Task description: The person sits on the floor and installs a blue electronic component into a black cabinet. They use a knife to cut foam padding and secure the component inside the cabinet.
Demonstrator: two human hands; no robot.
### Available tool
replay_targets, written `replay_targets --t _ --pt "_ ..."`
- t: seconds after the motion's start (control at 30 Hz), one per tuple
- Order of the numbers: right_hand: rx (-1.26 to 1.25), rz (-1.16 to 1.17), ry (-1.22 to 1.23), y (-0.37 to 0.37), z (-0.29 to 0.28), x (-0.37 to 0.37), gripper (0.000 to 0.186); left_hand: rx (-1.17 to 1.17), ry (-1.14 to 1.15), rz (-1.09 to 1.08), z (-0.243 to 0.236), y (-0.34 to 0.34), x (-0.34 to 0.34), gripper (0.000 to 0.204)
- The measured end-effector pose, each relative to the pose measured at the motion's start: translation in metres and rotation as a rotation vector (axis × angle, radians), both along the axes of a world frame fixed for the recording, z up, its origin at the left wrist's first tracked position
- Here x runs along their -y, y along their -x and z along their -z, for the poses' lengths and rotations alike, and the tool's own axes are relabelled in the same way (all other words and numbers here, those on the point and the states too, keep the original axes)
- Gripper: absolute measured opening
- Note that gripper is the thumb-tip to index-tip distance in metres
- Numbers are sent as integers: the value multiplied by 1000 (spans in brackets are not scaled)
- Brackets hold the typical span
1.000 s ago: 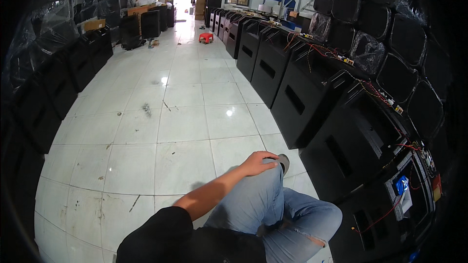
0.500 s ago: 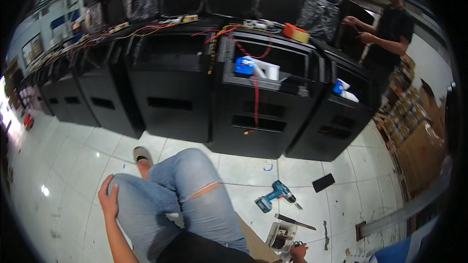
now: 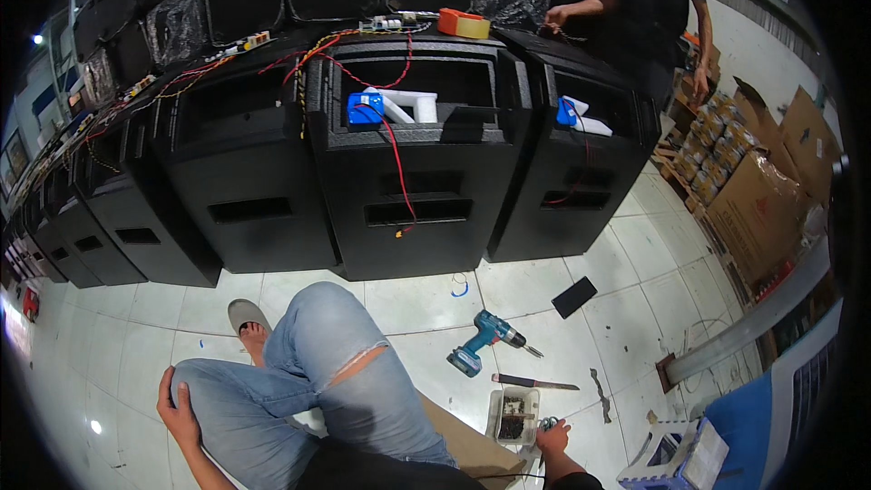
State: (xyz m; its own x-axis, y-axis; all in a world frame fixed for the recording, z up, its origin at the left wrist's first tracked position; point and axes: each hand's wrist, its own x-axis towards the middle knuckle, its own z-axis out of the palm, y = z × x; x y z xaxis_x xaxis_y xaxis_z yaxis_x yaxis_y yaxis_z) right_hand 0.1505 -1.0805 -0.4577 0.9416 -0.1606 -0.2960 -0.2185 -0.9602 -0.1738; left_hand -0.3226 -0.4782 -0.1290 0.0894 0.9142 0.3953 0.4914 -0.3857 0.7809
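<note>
My left hand (image 3: 179, 408) rests on my bent knee (image 3: 227, 399) at lower left, fingers lying loose and holding nothing. At the bottom right my right hand (image 3: 553, 440) grips small metal scissors (image 3: 548, 423) beside a clear plastic box (image 3: 513, 417) of small dark screws. Just beyond lie a long knife (image 3: 533, 382) with a dark handle and a teal cordless drill (image 3: 481, 340) with a bit fitted. A black flat rectangle (image 3: 574, 297) lies farther up the tiles. A brown cardboard sheet (image 3: 467, 458) is beside me.
Black speaker cabinets (image 3: 408, 254) line up ahead, with wires, blue parts (image 3: 365, 109) and an orange-yellow object (image 3: 463, 24). A co-worker (image 3: 653, 9) stands at upper right. Cardboard boxes (image 3: 753, 218), a metal post (image 3: 744, 308) and a plastic stool (image 3: 671, 454) are at right.
My view has swung right to the cabinet row and tilted further down. My right hand has come into view at the scissors. My left hand stays on the knee.
</note>
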Motion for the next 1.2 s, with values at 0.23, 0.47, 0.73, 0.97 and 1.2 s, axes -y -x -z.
replay_targets --t 0.23,0.47,0.73,0.97,1.2 --pt "-45 23 -3 -5 8 3 110 -9 13 -36 7 7 -6 42" --pt "-110 -9 0 -16 22 7 107 33 2 13 -9 -12 5 42" --pt "-94 1 9 -10 19 -1 92 -29 -76 63 -18 -20 16 44" --pt "-72 -36 -44 -8 27 12 93 -94 -204 130 -33 -40 42 45" --pt "-62 -221 -93 -4 30 37 89 -121 -236 256 -38 -66 55 47"
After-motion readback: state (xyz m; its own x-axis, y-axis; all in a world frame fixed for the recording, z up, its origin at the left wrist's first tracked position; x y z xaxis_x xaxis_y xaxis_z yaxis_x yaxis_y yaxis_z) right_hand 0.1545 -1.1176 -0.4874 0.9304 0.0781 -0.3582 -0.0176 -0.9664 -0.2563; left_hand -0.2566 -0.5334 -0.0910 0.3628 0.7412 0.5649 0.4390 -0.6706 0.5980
